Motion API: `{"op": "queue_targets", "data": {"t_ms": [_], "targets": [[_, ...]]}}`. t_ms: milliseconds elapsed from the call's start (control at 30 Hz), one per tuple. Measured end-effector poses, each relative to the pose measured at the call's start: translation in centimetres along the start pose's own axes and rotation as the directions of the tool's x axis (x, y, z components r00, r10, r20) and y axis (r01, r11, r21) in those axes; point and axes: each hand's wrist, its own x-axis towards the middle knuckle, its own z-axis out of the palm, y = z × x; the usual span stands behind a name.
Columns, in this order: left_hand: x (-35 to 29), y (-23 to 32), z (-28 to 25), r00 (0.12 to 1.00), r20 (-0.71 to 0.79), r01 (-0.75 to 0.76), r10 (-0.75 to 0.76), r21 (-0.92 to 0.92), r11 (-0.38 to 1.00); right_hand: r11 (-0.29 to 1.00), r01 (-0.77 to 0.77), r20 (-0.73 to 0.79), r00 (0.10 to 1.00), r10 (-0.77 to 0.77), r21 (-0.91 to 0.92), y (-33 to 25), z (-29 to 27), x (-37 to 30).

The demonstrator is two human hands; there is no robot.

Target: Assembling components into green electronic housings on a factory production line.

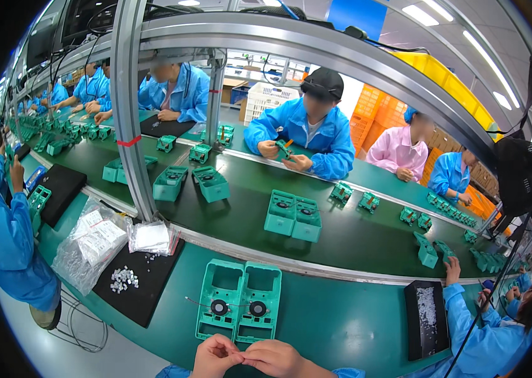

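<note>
Two hands meet at the near edge of the picture: the left hand and the right hand are pressed fingertip to fingertip, their grips pinched together on something too small to make out, so what they pinch I cannot tell. Just beyond them, on the green desk, lies a pair of teal housings side by side, touching, each with an open rectangular well at the far end and a small black round part near its near end; a thin wire trails left from the left one. Left of the housings lies a black mat with a small heap of white bits on it, and clear bags of white parts sit on its far left corner. Right of the housings, well apart, another black mat carries a scatter of white bits. Farther off runs a dark belt bearing more teal housings, one pair near its middle. Across the belt sit people in blue coats and one in pink; the one opposite holds a teal part. At the left edge stands a person in blue, and at the right a blue sleeve reaches toward the belt.
</note>
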Motion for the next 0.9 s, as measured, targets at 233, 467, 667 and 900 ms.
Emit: {"op": "queue_targets", "data": {"t_ms": [233, 467, 667, 900], "targets": [[-2.1, -0.9, -2.5, 0.995, 0.081, 0.053, -0.057, 0.059, 0.997, 0.981, -0.162, 0.156, 0.977, 0.145, 0.108, 0.3, -1.1, 1.3], [-8.1, -7.3, -10.5, 0.669, 0.636, -0.318, -0.386, 0.713, 0.625, 0.601, -0.495, -0.099, 0.714, 0.693, 0.628, 3.2, -3.0, 0.7], [-4.1, -8.9, -4.6, 0.537, 0.489, -0.173, -0.687, 0.861, 0.478, 0.288, -0.428, 0.019, 0.584, 0.811, 0.857, 2.3, -2.1, 1.7], [-4.3, -8.5, -5.6, 0.592, 0.479, -0.083, -0.648, 0.836, 0.543, 0.375, -0.391, 0.083, 0.777, 0.624, 0.84, 0.8, -1.8, 1.0]]}}
